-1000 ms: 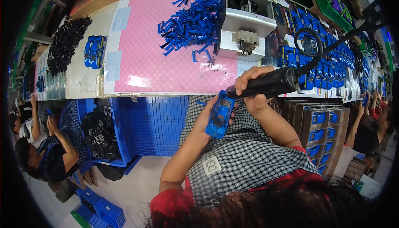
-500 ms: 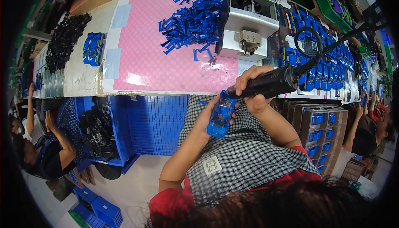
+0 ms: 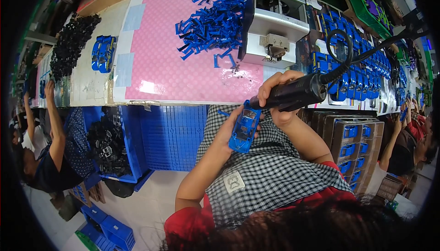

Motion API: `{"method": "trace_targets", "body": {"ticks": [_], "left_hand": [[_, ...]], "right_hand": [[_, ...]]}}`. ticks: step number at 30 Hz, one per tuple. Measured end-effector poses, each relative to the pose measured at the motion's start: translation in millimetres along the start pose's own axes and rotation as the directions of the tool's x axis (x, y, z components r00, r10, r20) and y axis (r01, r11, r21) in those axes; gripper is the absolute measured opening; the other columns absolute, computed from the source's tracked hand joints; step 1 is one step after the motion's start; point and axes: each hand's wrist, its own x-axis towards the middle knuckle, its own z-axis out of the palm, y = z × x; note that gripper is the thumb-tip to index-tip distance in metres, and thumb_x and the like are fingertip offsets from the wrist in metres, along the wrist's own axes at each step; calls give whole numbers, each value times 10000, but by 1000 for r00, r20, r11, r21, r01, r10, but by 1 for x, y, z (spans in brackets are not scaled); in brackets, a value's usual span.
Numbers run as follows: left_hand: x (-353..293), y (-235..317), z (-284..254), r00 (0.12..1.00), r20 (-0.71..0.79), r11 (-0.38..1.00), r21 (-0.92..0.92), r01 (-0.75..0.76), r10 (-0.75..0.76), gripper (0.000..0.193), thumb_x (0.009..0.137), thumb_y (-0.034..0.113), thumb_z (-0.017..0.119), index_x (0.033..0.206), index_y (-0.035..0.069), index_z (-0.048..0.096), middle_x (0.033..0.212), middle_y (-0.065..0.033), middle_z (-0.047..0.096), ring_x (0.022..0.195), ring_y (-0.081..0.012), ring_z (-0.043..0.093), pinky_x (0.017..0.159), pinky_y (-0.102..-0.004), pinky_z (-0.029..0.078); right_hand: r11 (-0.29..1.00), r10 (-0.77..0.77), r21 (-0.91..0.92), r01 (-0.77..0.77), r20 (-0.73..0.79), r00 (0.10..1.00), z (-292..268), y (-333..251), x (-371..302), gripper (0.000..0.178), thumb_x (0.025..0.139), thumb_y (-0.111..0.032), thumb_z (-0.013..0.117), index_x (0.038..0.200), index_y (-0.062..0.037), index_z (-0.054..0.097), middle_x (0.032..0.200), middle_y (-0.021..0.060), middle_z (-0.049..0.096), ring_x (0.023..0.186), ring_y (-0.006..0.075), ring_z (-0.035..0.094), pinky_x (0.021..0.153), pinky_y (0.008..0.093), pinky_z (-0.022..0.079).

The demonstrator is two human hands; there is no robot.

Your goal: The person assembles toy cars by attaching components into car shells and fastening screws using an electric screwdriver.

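Note:
My left hand (image 3: 225,135) is closed around a blue toy car body (image 3: 244,129), held in front of my checked apron just below the bench edge. A small blue piece (image 3: 223,112) sticks out beside the left fingers. In my right hand (image 3: 267,89) is a black electric screwdriver (image 3: 293,94), lying nearly level with fingers wrapped over and under it. Its front end meets the car's upper end; the exact contact point is hidden. A coiled black cord (image 3: 341,70) runs from its rear to the upper right.
On the pink mat (image 3: 156,63) lies a heap of blue plastic parts (image 3: 211,24), beside a silver boxy machine (image 3: 270,29). Rows of blue cars (image 3: 353,79) stand right; a partitioned carton (image 3: 355,145) sits below. Black parts (image 3: 73,45) and a blue crate (image 3: 172,129) are left. Co-workers sit both sides.
My hands, the car body and the screwdriver stay almost in place, the screwdriver's rear dipping slightly. At the left, a co-worker's arm has reached up to the bench.

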Motion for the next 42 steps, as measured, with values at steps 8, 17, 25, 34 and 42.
{"method": "trace_targets", "body": {"ticks": [8,17,25,34,42], "left_hand": [[2,-2,-5,1000,12,1000,-10,10,-10,441,960,394,380,1176,31,503,999,-138,624,744,-230,623,585,-320,546],[0,-1,-1,999,40,999,-36,-8,9,443,961,395,379,1170,26,509,985,-136,625,740,-227,620,574,-313,546],[-2,0,7,1000,-5,997,-70,-13,13,380,937,356,460,1109,23,523,873,-143,621,712,-240,619,538,-313,534],[0,-1,-1,999,32,999,-41,3,-1,443,956,394,390,1156,20,517,978,-132,625,731,-226,619,572,-317,546],[-2,0,3,1000,-7,1000,-4,-12,12,444,956,392,390,1156,17,516,989,-133,624,737,-225,621,576,-314,546]], "right_hand": [[1000,29,-5,-30,-76,997,7,9,-7,624,723,-262,753,1155,-24,371,886,125,538,690,144,556,578,241,470],[996,-87,-26,86,-27,996,5,3,-7,622,770,-279,709,1165,-92,267,885,128,517,677,157,564,579,261,487],[998,-34,-60,30,-61,998,4,3,-8,533,809,-257,667,1135,-99,276,884,127,521,663,157,558,570,263,487],[989,-20,-146,16,-22,1000,6,-1,-6,718,781,-483,672,1242,-190,207,837,110,484,581,149,547,535,267,499],[999,-44,32,43,3,999,0,7,-11,713,735,-261,751,1225,-145,248,919,155,522,710,173,578,584,261,481]]}}
